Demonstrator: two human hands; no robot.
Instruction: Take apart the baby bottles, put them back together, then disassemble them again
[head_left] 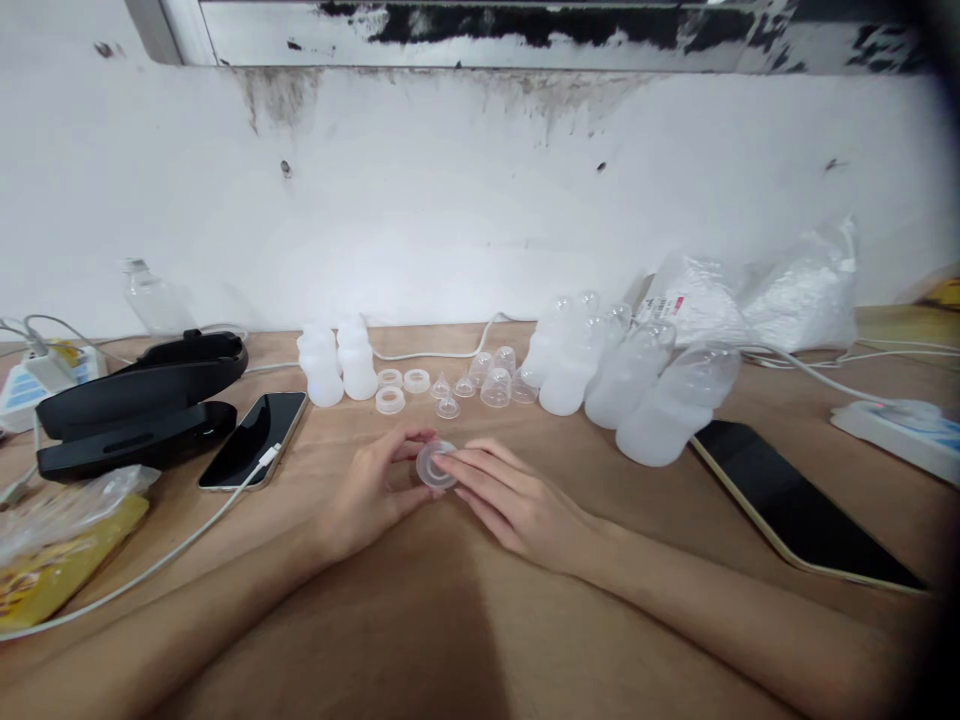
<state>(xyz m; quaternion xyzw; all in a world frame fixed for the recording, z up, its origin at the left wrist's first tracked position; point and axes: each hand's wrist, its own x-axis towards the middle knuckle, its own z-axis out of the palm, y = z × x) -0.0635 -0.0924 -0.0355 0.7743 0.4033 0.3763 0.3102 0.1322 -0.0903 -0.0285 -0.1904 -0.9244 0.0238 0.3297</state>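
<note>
A round, translucent ring-like piece [435,465] is held at the middle of the table. My left hand [382,482] grips its left side between thumb and fingers. From the right, my right hand [517,497] has its fingertips on the piece's face and edge. Just beyond lie white rings [390,401], clear nipples [448,407] and clear domed caps [496,388]. Two frosted bottles [325,367] without caps stand behind them on the left. Several frosted bottles with clear domed caps [566,370] stand on the right.
On the left are a phone [255,440] with a cable, a black headset-like device [142,390], a yellow snack bag [71,560] and a power strip [49,380]. A larger phone [802,500], plastic bags [795,290] and another power strip [900,430] lie at right.
</note>
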